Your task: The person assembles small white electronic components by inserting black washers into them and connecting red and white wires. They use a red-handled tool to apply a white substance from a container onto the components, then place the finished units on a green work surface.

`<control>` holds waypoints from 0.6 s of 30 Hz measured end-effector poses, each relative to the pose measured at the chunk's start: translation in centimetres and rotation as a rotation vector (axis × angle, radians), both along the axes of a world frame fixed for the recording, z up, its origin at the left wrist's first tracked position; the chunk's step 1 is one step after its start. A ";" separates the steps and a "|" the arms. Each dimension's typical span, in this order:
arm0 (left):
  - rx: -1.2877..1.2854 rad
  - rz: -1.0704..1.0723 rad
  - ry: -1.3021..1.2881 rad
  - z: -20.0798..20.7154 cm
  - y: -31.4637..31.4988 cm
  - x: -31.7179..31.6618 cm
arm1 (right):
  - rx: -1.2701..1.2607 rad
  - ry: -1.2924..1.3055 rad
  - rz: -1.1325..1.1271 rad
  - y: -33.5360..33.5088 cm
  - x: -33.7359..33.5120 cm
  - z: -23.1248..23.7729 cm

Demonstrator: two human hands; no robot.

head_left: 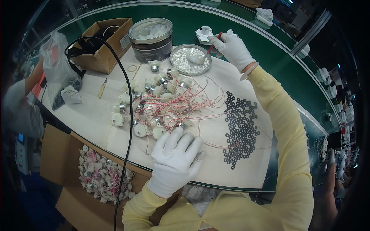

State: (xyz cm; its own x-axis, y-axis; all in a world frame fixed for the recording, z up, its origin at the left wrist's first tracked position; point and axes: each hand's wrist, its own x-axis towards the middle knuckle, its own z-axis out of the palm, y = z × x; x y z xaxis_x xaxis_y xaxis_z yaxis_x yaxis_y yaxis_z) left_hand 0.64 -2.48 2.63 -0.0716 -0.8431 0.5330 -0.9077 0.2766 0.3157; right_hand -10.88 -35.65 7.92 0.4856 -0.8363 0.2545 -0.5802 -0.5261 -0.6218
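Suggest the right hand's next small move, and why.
I'd probably ease the red stick up from the white paste, toward the wired parts: the right hand grips it, its lower end is at the paste, and the left hand is beside those parts.

A pile of motors (167, 97) with pink wires covers the middle of a white table (98, 123). At the pile's near edge is the gloved left hand (175, 156), its fingertips toward the motors. Beyond the pile, the gloved right hand (234, 50) grips a red stick (211, 48) over a round dish (191, 73). Black rings (242, 129) lie right of the pile.
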 end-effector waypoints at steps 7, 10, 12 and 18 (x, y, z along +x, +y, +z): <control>0.005 -0.006 0.005 0.2 0.0 0.0 | -0.012 0.040 -0.012 0.3 -0.4 0.8; 0.004 -0.006 0.002 0.1 0.0 0.0 | 0.107 -0.022 -0.016 0.8 -0.9 1.7; 0.012 -0.003 -0.001 0.2 0.0 0.0 | 0.200 -0.154 -0.040 0.5 -1.3 1.8; 0.002 -0.005 -0.004 0.3 0.1 -0.1 | 0.574 -0.590 -0.062 1.0 -2.8 3.0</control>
State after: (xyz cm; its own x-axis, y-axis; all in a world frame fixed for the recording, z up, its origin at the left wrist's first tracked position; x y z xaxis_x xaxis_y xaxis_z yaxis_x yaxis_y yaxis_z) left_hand 0.53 -2.42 2.92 -0.0777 -0.8437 0.5311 -0.9076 0.2803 0.3126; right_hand -13.65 -34.70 10.93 0.3545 -0.9348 -0.0220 -0.0919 -0.0114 -0.9957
